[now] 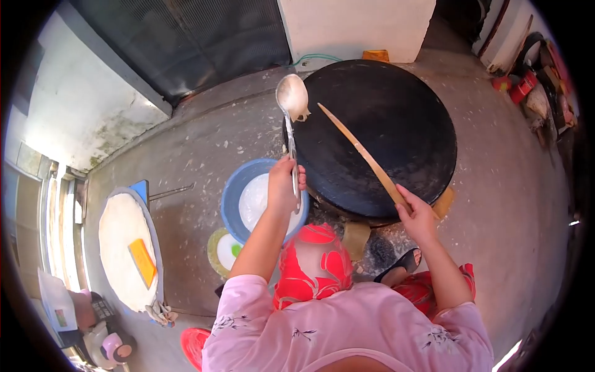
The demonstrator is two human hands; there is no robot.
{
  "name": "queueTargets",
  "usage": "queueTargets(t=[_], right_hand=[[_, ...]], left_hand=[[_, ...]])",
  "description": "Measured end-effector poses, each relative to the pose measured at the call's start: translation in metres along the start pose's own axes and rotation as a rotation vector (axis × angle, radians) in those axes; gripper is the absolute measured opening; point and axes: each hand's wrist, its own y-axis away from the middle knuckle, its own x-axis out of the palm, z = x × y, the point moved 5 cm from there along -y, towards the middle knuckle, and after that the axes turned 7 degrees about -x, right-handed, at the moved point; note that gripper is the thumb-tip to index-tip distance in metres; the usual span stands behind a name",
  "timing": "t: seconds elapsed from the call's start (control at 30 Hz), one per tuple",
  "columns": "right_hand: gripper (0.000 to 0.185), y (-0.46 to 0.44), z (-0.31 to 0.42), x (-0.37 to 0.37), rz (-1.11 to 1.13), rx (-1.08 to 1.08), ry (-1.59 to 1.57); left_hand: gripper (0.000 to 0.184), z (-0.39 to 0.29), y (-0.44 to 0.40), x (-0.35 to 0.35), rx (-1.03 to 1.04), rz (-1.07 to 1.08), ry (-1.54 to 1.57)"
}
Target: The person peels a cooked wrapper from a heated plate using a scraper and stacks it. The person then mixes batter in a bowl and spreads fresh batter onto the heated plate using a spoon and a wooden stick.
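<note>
A pink flowered shirt (347, 332) is spreading across 6 o'clock, and beyond it a red patterned knee (313, 263) is jutting up between the forearms. A red item (193, 347) is showing at 7 o'clock, partly hidden by the sleeve. Between 7 and 8, a small white container (227, 248) is standing just beside a blue basin (230, 197) of whitish mixture (253, 195); the left forearm is crossing over the basin and blocking part of it. Near the centre, the left hand (285, 181) is gripping a metal ladle (289, 96), whose coated bowl is hanging at 12 o'clock by the griddle's edge. Toward 4 o'clock, the right hand (418, 216) is gripping a wooden blade (362, 152), its tip pointing toward 11 across the round black griddle (403, 118), which is filling 1 to 3. At 8 o'clock, an orange piece (142, 263) is resting on a pale sheet (121, 226). Farther off, clutter (536, 93) is lying between 2 and 3, an orange block (375, 56) is sitting at 1, and a dark screen (198, 43) is standing at 11.
</note>
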Motion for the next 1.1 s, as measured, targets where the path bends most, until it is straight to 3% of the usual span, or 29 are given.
queueTargets(t=[0.2,0.5,0.67,0.87,0.93,1.07,1.1], right_hand=[[0.042,-0.039,0.039,0.025,0.146,-0.077,0.183],[0.041,-0.055,0.034,0.034,0.122,-0.134,0.208],[0.04,-0.047,0.013,0.041,0.131,-0.032,0.199],[0.037,-0.044,0.007,0.04,0.167,0.041,0.09],[0.038,-0.042,0.011,0.031,0.102,-0.073,0.163],[0.042,-0.035,0.02,0.01,0.122,-0.024,0.331],[0.045,-0.033,0.018,0.011,0.122,-0.194,0.424]], left_hand=[[0.017,0.033,-0.018,0.004,-0.052,-0.053,-0.026],[0.026,0.039,0.0,-0.012,-0.019,-0.182,-0.057],[0.035,0.023,0.022,-0.008,0.191,-0.238,-0.181],[0.024,0.035,-0.023,-0.013,0.074,-0.116,-0.194],[0.018,0.032,-0.043,-0.015,0.05,-0.155,-0.218],[0.021,0.001,-0.057,-0.007,0.04,-0.115,-0.223],[0.024,-0.017,-0.047,0.008,0.028,-0.069,-0.129]])
